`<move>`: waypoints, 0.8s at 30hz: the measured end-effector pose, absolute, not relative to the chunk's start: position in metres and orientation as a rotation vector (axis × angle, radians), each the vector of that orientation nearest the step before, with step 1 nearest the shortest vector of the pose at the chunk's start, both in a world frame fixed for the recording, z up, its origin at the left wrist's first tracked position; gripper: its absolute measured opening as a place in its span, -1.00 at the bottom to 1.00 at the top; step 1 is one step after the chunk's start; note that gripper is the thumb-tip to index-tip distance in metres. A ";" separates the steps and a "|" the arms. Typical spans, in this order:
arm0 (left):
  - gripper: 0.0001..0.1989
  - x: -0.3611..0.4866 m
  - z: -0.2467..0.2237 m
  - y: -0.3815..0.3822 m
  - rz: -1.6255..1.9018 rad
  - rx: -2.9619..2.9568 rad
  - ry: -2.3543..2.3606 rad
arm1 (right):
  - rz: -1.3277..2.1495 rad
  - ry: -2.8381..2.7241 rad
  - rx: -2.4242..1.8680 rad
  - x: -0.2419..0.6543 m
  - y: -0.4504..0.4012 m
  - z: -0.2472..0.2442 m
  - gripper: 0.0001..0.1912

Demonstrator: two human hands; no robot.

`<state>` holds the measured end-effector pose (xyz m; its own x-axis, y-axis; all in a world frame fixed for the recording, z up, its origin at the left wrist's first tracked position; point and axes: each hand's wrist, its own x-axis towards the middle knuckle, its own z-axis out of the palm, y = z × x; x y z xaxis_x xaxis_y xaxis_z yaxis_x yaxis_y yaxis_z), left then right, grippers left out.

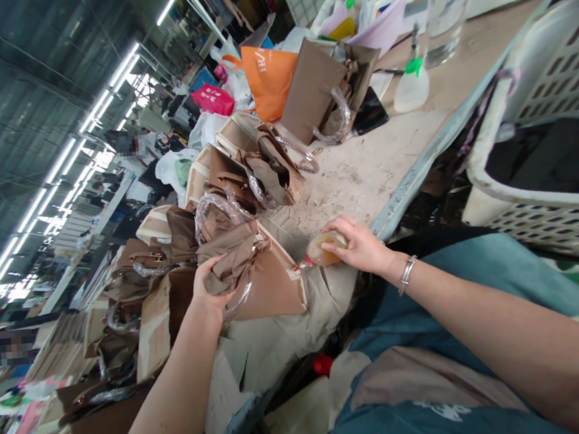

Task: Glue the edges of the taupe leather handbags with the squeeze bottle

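A tan handbag (274, 282) lies on the worktable in front of me, its brown cloth lining (237, 258) bunched out at the upper left. My left hand (210, 283) grips that lining, thumb on top and the other fingers hidden under the cloth. My right hand (359, 243) is wrapped round a small squeeze bottle (326, 247) of amber liquid. The bottle is tilted, and its red-based nozzle points left at the bag's right edge, by a pale patch. A plastic-wrapped handle (240, 302) shows below the lining.
More brown handbags (231, 178) stand behind and to the left. Further back are an orange bag (268, 78), a green-capped bottle (412, 87) and a clear container (447, 20). A white plastic basket (528, 195) is at the right, beyond the table's edge (403, 195). People are in the background.
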<state>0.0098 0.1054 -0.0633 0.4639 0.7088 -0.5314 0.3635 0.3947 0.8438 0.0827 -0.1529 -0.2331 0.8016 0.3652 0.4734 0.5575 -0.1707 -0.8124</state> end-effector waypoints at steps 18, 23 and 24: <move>-0.90 0.004 -0.065 0.110 0.280 1.213 1.091 | -0.094 -0.622 -1.803 0.081 -0.147 -0.237 -0.75; -0.91 0.002 -0.065 0.112 0.246 1.216 1.070 | -0.026 -0.667 -1.842 0.080 -0.148 -0.236 -0.74; -0.92 0.001 -0.065 0.112 0.240 1.215 1.066 | 0.004 -0.681 -1.837 0.079 -0.148 -0.236 -0.74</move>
